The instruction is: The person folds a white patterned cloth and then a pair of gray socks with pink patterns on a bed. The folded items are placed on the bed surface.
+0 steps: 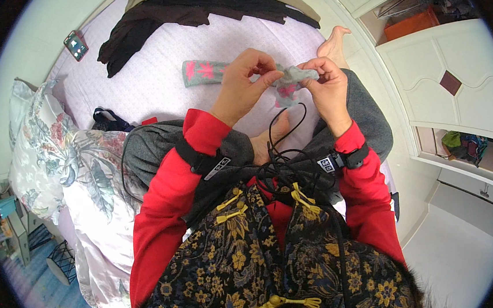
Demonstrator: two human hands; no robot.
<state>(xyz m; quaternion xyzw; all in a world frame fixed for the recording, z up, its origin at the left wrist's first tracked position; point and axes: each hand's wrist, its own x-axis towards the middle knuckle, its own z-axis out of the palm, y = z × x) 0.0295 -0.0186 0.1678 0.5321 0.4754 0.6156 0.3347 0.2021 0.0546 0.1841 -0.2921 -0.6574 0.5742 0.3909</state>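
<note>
Between my two hands hangs a bunched grey sock point(288, 90) with pink patches, held above the bed. My left hand point(247, 82) pinches its left side between thumb and forefinger. The fingers of my right hand point(325, 84) grip the sock's pale grey end at the right. Beyond my left hand, a second grey sock point(205, 72) with a pink leaf-like pattern lies flat on the bed sheet, its right part hidden by that hand. Below the held sock, a loop of black cable point(273, 169) runs over my lap.
The pale lilac bed sheet point(144, 75) bears dark clothing point(166, 15) at its far side and a phone point(76, 46) at the far left edge. A floral quilt point(87, 166) is heaped on the left, near a dark strapped garment point(107, 120). White cabinets point(443, 60) stand on the right.
</note>
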